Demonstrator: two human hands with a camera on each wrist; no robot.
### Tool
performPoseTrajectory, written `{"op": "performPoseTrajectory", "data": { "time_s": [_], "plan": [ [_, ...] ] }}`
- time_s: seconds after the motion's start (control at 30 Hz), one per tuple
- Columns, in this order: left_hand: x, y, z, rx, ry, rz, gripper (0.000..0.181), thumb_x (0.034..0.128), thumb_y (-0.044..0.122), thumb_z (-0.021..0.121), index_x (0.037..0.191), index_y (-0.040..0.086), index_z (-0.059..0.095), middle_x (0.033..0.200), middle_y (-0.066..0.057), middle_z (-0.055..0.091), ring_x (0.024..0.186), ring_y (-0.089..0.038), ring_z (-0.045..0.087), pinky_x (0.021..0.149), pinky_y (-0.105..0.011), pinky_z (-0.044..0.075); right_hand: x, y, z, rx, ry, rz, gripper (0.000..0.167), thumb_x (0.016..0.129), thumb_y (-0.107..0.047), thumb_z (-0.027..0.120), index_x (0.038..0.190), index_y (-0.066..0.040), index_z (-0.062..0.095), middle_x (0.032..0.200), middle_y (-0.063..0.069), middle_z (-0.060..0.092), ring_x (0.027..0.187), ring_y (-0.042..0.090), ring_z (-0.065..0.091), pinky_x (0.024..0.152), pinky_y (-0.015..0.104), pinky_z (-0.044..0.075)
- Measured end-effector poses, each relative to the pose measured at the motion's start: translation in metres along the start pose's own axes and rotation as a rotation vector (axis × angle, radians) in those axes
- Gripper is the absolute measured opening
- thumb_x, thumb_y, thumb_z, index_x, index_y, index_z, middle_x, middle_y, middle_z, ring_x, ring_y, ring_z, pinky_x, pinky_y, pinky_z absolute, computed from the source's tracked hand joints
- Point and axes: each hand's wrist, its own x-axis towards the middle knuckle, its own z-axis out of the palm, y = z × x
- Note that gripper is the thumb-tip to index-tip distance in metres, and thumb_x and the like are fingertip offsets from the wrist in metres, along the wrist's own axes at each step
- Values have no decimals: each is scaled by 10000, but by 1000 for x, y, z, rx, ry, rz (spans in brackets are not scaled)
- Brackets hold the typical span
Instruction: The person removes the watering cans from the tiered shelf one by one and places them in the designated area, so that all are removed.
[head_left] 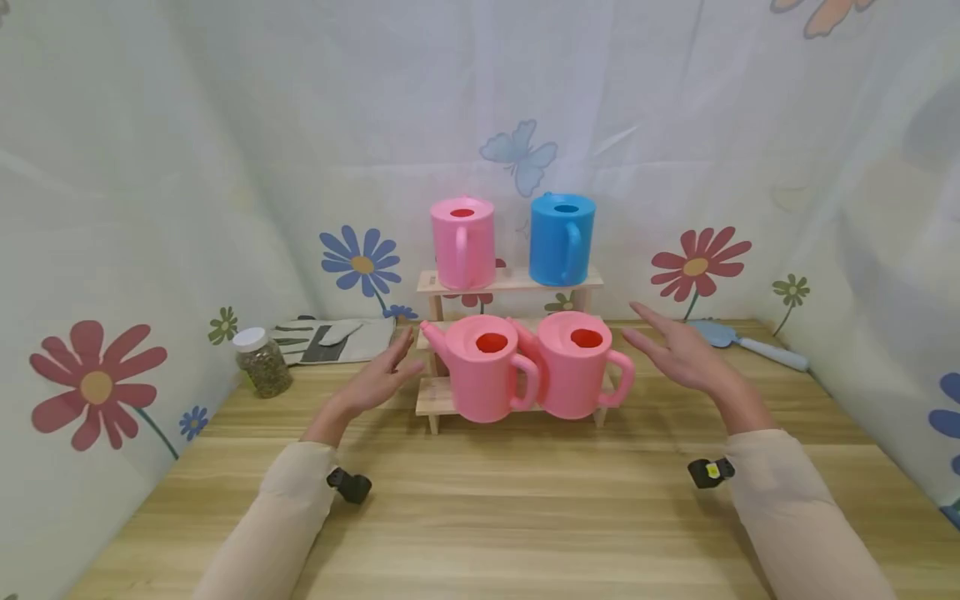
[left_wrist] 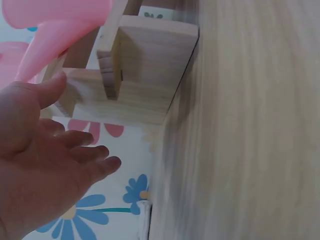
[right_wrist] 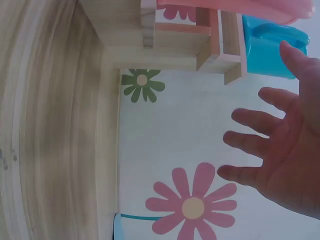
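Observation:
Two pink watering cans stand side by side on the lower part of a wooden tiered stand (head_left: 510,282): a left one (head_left: 483,379) with its spout to the left, and a right one (head_left: 572,375) with its handle to the right. On the top tier are another pink watering can (head_left: 463,242) and a blue watering can (head_left: 551,242). My left hand (head_left: 375,379) is held left of the stand, fingers extended, near the left can's spout (left_wrist: 55,42). To the right of the right can's handle, my right hand (head_left: 686,354) hovers with fingers spread. Neither hand holds anything.
At the back left, a jar with a white lid (head_left: 262,363) stands beside gardening gloves (head_left: 330,340). A blue trowel (head_left: 750,343) lies at the back right. Flower-printed curtain (head_left: 360,125) surrounds the wooden table (head_left: 510,517) on the back and sides.

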Motion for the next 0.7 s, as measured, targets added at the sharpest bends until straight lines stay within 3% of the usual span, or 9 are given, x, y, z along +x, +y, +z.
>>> {"op": "performPoseTrajectory", "data": {
  "time_s": [0.13,0.3,0.47,0.7],
  "plan": [
    [3,3,6,-91,24,25,738,1077,350,474,1626,156,20,1659,-151,68,1495,-372,156,1201,-508,228,-3,-8,-3,65,-28,-26,772,1019,-570,455,1617,-156,198,1579,203,335,1395,474,350,1016,687,411],
    [6,8,12,-148,95,70,666,1076,318,477,1622,139,141,1661,-97,117,1499,-304,177,1198,-469,253,-7,-13,-6,129,-48,-58,781,998,-524,554,1572,-54,313,1439,233,516,1254,431,531,945,587,526],
    [11,12,19,-225,145,60,598,1080,230,474,1605,102,216,1652,-82,171,1485,-295,227,1158,-469,332,-7,-14,-7,183,-63,-81,728,966,-478,641,1477,11,469,1316,206,623,1133,370,616,899,535,568],
    [12,18,26,-359,177,23,561,1082,168,468,1593,80,252,1632,-97,242,1430,-326,346,1096,-503,416,-10,-17,-6,178,-78,-97,577,920,-438,721,1311,-18,660,1178,125,711,1027,309,663,843,489,597]
  ]
}}
